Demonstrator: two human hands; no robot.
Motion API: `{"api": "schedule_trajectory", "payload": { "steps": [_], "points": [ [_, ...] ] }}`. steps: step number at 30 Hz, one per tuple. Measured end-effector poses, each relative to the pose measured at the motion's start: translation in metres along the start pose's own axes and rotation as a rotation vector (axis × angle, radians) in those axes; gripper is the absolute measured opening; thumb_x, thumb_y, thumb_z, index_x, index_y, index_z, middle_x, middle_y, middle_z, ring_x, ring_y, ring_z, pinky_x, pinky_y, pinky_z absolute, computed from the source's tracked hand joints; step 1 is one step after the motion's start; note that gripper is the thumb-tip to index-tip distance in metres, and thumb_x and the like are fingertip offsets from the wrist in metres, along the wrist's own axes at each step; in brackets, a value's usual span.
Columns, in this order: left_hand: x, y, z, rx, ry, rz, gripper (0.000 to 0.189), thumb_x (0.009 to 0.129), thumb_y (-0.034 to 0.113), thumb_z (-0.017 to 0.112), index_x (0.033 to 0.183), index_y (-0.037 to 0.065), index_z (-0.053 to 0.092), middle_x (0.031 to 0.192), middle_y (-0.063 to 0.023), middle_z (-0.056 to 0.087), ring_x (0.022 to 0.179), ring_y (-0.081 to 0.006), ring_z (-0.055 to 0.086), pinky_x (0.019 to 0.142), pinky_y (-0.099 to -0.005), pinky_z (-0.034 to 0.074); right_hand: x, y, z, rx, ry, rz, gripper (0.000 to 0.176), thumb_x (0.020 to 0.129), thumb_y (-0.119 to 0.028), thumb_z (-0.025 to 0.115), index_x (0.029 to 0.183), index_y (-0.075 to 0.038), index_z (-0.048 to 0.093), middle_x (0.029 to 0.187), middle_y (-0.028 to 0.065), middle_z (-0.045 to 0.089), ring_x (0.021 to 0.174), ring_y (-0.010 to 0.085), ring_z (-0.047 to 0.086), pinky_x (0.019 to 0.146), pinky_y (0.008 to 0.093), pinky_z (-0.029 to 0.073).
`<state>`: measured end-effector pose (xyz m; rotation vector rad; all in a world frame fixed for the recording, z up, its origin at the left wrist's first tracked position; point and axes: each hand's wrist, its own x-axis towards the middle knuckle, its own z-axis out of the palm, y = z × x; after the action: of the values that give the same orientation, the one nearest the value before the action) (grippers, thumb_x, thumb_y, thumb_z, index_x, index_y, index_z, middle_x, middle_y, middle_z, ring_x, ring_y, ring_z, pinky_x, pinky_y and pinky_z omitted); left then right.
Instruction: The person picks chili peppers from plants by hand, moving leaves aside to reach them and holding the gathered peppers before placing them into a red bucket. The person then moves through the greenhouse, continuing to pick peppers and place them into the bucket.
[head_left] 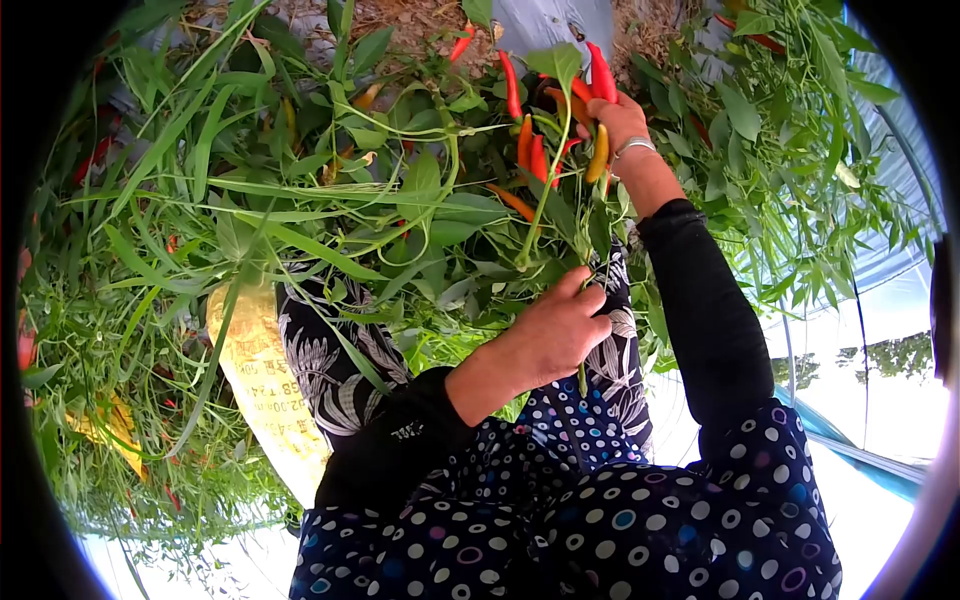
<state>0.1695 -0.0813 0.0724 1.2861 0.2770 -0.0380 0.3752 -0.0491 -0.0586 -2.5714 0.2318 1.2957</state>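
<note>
My right hand (622, 128), with a bracelet at its wrist, is closed among a cluster of chili peppers near the top of the view. A red chili pepper (601, 75) sticks up by its fingertips, and a yellow-orange chili pepper (598, 155) hangs just beside the palm. Left of it are another red chili pepper (511, 85) and an orange one (525, 142). Lower down, my left hand (552, 335) pinches a green pepper plant stem (583, 376), whose end pokes out below the fingers. Leaves hide part of what the right hand grips.
Dense pepper plants and long grass blades (300, 215) surround both hands. A yellow printed sack (262, 380) lies left of my legs. Bare soil with grey sheeting (550, 22) shows at the top. Translucent plastic film (890, 170) and a pipe frame stand at right.
</note>
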Motion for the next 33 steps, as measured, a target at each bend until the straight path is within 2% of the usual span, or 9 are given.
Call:
{"api": "schedule_trajectory", "payload": {
  "steps": [11,14,16,18,22,25,26,27,33],
  "points": [
    [-0.011,-0.007,0.002,-0.059,0.107,0.033,0.012,0.062,0.007,0.062,0.073,0.005,0.057,0.082,-0.0095,0.048,0.100,-0.0331,0.043,0.081,-0.0382,0.042,0.040,-0.058,-0.040,0.448,-0.276,-0.084,0.027,0.077,-0.009,0.050,0.103,-0.005,0.045,0.073,0.0076,0.056,0.054,0.0173,0.053,0.044,0.0286,0.038],
    [-0.013,-0.015,-0.004,-0.139,0.313,-0.020,0.013,0.061,0.005,0.064,0.072,0.006,0.057,0.077,-0.0049,0.045,0.091,-0.0249,0.042,0.082,-0.0377,0.037,-0.013,-0.086,-0.023,0.586,-0.747,-0.595,0.082,0.073,0.003,0.045,0.142,-0.025,0.010,0.147,0.0016,0.015,0.105,0.0190,0.051,0.052,0.0212,0.041],
    [-0.010,-0.014,-0.011,-0.209,0.157,-0.204,0.015,0.061,0.001,0.063,0.062,0.006,0.049,0.073,-0.0038,0.040,0.088,-0.0220,0.042,0.084,-0.0373,0.037,-0.082,-0.113,0.002,0.507,-0.732,-0.597,0.085,0.072,0.001,0.049,0.142,-0.026,0.007,0.149,-0.0013,0.005,0.133,0.0191,0.022,0.052,0.0190,0.041],
    [-0.013,-0.007,-0.024,-0.261,0.283,-0.240,0.017,0.058,-0.005,0.060,0.058,0.006,0.047,0.071,-0.0055,0.042,0.085,-0.0219,0.044,0.079,-0.0375,0.038,-0.113,-0.115,0.012,0.463,-0.772,-0.493,0.088,0.070,-0.011,0.061,0.141,-0.021,0.011,0.145,0.0050,0.022,0.103,0.0177,0.054,0.046,0.0187,0.039],
    [-0.013,-0.007,-0.034,-0.339,0.441,-0.084,0.008,0.056,-0.003,0.055,0.058,0.004,0.053,0.075,-0.0157,0.048,0.074,-0.0304,0.049,0.065,-0.0390,0.041,-0.235,-0.162,0.084,0.301,-1.244,-0.227,0.054,0.067,-0.017,0.066,0.113,-0.002,0.041,0.090,0.0177,0.061,0.050,0.0126,0.051,0.036,0.0206,0.035],
    [-0.026,0.008,-0.052,-0.376,0.552,0.034,0.007,0.053,0.001,0.056,0.055,0.001,0.050,0.063,-0.0151,0.046,0.065,-0.0318,0.048,0.058,-0.0405,0.038,-0.353,-0.199,0.175,0.201,-1.502,-0.240,0.047,0.063,-0.015,0.066,0.103,-0.003,0.045,0.072,0.0089,0.055,0.046,0.0154,0.052,0.032,0.0234,0.038],
    [-0.032,0.013,-0.061,-0.401,0.522,0.058,0.009,0.053,0.003,0.057,0.054,-0.001,0.049,0.061,-0.0160,0.045,0.063,-0.0326,0.048,0.058,-0.0410,0.038,-0.396,-0.211,0.211,0.272,-1.626,-0.231,0.059,0.063,-0.014,0.066,0.115,-0.002,0.040,0.078,0.0078,0.053,0.052,0.0160,0.057,0.033,0.0231,0.039],
    [-0.034,0.014,-0.065,-0.387,0.530,0.088,0.011,0.053,0.005,0.057,0.053,-0.002,0.049,0.060,-0.0174,0.045,0.063,-0.0335,0.048,0.058,-0.0415,0.038,-0.446,-0.235,0.241,0.172,-1.858,-0.341,0.094,0.074,-0.011,0.049,0.138,-0.024,-0.019,0.116,0.0249,0.048,0.098,0.0301,0.060,0.042,0.0199,0.039],
    [-0.025,-0.003,-0.073,-0.268,0.615,0.207,0.015,0.059,0.007,0.054,0.054,-0.006,0.046,0.055,-0.0212,0.041,0.054,-0.0353,0.043,0.055,-0.0443,0.035,-0.586,-0.271,0.440,-0.249,-1.729,-0.772,0.043,0.078,-0.034,0.062,0.108,-0.006,0.052,0.104,0.0081,0.058,0.087,0.0166,0.057,0.079,0.0294,0.041]
  ]
}}
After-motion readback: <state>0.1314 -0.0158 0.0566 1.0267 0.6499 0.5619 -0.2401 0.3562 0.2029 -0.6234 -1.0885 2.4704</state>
